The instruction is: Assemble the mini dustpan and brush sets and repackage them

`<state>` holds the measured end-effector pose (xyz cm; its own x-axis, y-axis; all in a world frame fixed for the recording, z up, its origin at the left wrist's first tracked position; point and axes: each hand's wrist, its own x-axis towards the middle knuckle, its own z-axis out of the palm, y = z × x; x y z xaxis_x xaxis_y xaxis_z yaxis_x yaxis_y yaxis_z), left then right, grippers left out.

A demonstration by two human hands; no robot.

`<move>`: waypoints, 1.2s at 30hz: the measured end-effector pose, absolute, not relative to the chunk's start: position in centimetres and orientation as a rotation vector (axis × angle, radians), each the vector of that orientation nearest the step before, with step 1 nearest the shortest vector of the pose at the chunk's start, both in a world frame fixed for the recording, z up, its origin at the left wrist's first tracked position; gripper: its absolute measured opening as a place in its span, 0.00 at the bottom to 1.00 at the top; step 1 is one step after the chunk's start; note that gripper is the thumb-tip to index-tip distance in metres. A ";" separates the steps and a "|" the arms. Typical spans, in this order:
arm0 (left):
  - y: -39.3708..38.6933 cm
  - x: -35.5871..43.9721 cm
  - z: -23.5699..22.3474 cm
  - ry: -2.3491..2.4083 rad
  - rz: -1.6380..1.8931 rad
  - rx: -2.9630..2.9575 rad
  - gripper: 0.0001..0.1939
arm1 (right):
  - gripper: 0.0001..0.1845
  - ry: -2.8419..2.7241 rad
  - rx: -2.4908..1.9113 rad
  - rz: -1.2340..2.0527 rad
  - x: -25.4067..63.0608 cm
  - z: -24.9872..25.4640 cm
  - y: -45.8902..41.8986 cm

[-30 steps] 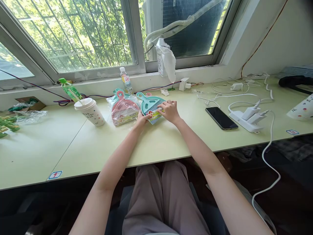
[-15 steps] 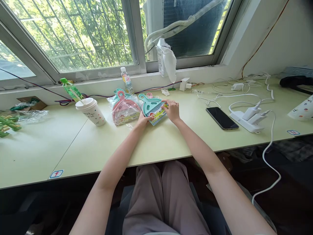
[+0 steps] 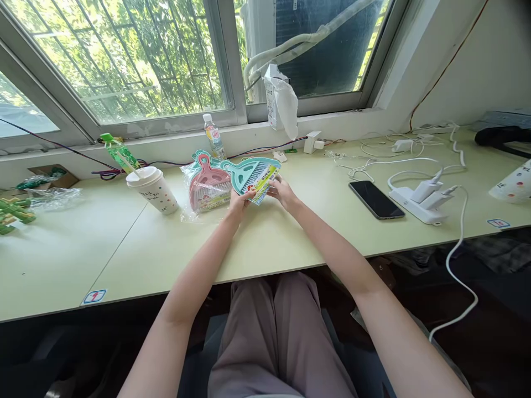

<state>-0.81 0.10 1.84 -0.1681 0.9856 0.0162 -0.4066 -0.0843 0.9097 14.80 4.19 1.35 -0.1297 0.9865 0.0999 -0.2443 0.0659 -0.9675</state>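
Observation:
Between my hands is a teal mini dustpan and brush set [image 3: 245, 170] with a yellow printed card along its bristle edge, held up in front of me and tilted, its handle towards the left. My left hand [image 3: 239, 203] pinches the lower left corner near the card. On the other side, my right hand [image 3: 284, 193] grips the right end of the card, its fingers partly behind it. Just left of it, a pink dustpan and brush set [image 3: 209, 187] lies in clear plastic wrap, with teal edges showing behind it.
A white lidded cup [image 3: 155, 190] with a straw stands at left, near a green-labelled bottle [image 3: 120, 153]. Another bottle [image 3: 214, 137] is by the sill. At right lie a black phone [image 3: 376, 199] and a power strip [image 3: 418, 204] with white cables trailing over the table edge.
The teal set has turned and tipped, its handle swinging left over the wrapped set. My right hand has shifted lower and left on the card. The pink handle behind it no longer shows.

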 end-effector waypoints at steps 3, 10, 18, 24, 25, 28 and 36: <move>-0.2 -0.7 2.1 0.967 1.480 0.879 0.41 | 0.18 -1.104 -0.848 1.412 14.6 1.3 3.9; -0.1 -0.9 2.3 0.870 1.432 0.838 0.30 | 0.13 -1.043 -0.896 1.422 15.5 1.9 3.9; -0.1 -0.8 2.3 0.901 1.450 0.775 0.29 | 0.07 -1.059 -0.952 1.406 15.5 1.9 3.7; -0.3 -0.9 2.5 0.914 1.428 0.822 0.29 | 0.11 -1.099 -0.890 1.446 15.7 1.6 4.0; -0.4 -1.0 2.6 0.916 1.419 0.841 0.30 | 0.11 -1.095 -0.883 1.443 15.7 1.5 4.1; -0.6 -1.5 3.0 0.929 1.336 0.963 0.30 | 0.12 -1.066 -0.887 1.432 16.0 1.6 4.4; -1.4 -4.3 5.7 2.025 0.991 1.906 0.21 | 0.10 -0.908 -0.899 1.347 18.6 2.2 5.5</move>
<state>-4.33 -1.40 5.68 -0.1560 0.9410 0.3003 0.8146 -0.0493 0.5779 18.59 5.49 2.22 0.0180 0.9997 0.0188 -0.3924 0.0244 -0.9195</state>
